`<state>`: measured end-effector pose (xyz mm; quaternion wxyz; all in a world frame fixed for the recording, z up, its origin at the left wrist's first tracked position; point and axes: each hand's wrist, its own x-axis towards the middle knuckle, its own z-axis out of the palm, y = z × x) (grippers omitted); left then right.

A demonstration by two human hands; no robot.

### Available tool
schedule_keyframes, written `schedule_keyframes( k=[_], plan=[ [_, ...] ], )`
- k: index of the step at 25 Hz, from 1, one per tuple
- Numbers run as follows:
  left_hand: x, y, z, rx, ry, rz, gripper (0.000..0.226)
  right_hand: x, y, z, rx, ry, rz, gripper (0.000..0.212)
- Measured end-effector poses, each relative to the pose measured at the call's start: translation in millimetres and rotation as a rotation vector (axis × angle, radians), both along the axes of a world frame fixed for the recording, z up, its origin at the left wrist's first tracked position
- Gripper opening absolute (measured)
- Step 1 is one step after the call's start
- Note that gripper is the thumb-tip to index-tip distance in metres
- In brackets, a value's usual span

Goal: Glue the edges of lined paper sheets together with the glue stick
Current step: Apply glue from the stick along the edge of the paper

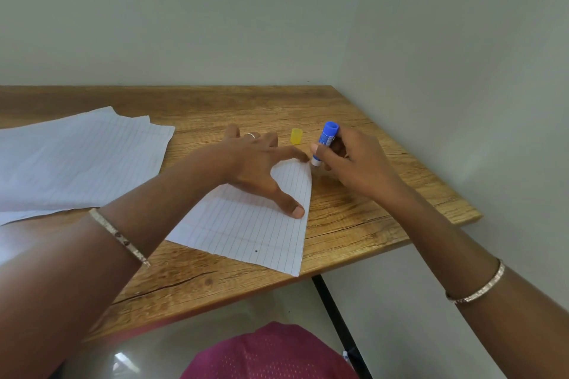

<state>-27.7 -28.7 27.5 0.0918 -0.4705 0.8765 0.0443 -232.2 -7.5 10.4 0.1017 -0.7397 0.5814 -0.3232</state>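
Blue glue stick: gripped in right hand, tip at lined sheet corner.
Left hand: fingers spread, pinning lined sheet.
Risk: loose pinning lets sheet wrinkle.

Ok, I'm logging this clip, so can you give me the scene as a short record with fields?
left hand: spread flat on the lined sheet, pressing near its right edge
right hand: grips the glue stick, tip down at the sheet's far corner
cap: yellow, off, on the table beyond the hands
spare paper: a loose pile at the left
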Motion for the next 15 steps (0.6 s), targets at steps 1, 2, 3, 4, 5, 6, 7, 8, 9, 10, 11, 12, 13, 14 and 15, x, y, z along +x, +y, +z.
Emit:
schedule_keyframes(
  k=[1,2,3,4,5,6,7,8,9,10,11,12,13,14,15],
  plan=[
    [-1,-1,2,0.012,-0.017,0.005,0.104,-2,1,1,-0.001,-0.027,0.005,0.028],
    [-2,-1,3,0.022,-0.035,0.015,0.103,-2,2,1,0.006,-0.045,0.017,0.027],
    [-3,-2,4,0.026,-0.055,0.026,0.103,-3,2,1,0.016,-0.048,0.03,0.026],
    [-4,-2,4,0.026,-0.075,0.034,0.104,-2,2,1,0.024,-0.037,0.04,0.026],
    [-5,-1,5,0.021,-0.09,0.038,0.105,-1,2,0,0.028,-0.018,0.041,0.025],
    [-6,-1,5,0.018,-0.095,0.039,0.105,0,2,-2,0.03,0.001,0.037,0.025],
    [-6,-1,5,0.019,-0.092,0.041,0.106,1,1,-3,0.031,0.016,0.033,0.024],
    [-5,-2,4,0.022,-0.085,0.043,0.107,2,0,-3,0.035,0.03,0.032,0.024],
    [-4,-2,3,0.025,-0.077,0.044,0.108,3,1,-3,0.038,0.042,0.034,0.024],
    [-3,-3,2,0.026,-0.07,0.043,0.109,3,1,-3,0.038,0.05,0.036,0.024],
    [-3,-4,1,0.025,-0.066,0.041,0.11,4,2,-3,0.035,0.055,0.039,0.025],
    [-2,-5,0,0.02,-0.061,0.039,0.11,4,4,-3,0.034,0.059,0.045,0.026],
    [-2,-5,-1,0.013,-0.057,0.038,0.11,4,6,-2,0.037,0.064,0.053,0.026],
    [-1,-6,-2,0.004,-0.054,0.038,0.11,5,9,-2,0.041,0.072,0.063,0.026],
    [-1,-6,-2,0.0,-0.052,0.04,0.11,6,12,-1,0.045,0.081,0.072,0.026]
  ],
)
